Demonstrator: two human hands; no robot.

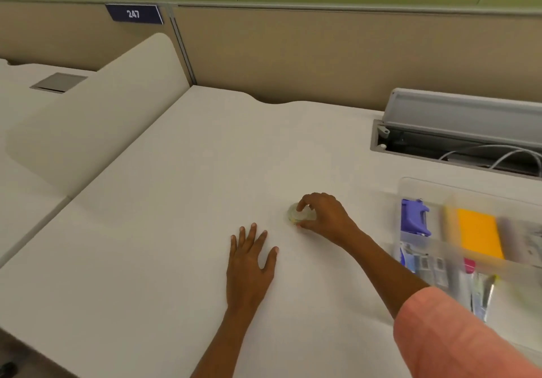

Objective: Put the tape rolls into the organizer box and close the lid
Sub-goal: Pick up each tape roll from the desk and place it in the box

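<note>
- the right hand [325, 219] curls over a small, pale, translucent tape roll [296, 216] lying flat on the white desk top [176, 201]; the thumb sits at the roll's near edge and the fingertips [299, 207] at its far edge, pinching it, though the roll looks still down on the surface.
- the left hand [249, 263] lies flat and empty on the desk, fingers spread, just beside and nearer than the roll, not touching it.
- to do this step well, i judge the pinch should close firmly across the roll's outer rim before lifting, since a smooth, low roll can slip or tip onto its edge and wheel away.
- lifting straight up, then carrying right, looks the cleanest way.
- the clear plastic organizer box [410, 189] sits well to the right, open, blurred here; it holds a purple plastic piece [415, 216], an orange-yellow block [479, 233] and small packets in its compartments.
- which compartment is free for the roll i cannot tell; its lid is not clearly seen.
- the desk between roll and box is bare, so the path is open; the box's near-left wall is the edge to clear.
- behind the box an open grey cable tray [457, 140] with white cables marks the far limit.
- the desk's front edge runs near the forearms.
</note>
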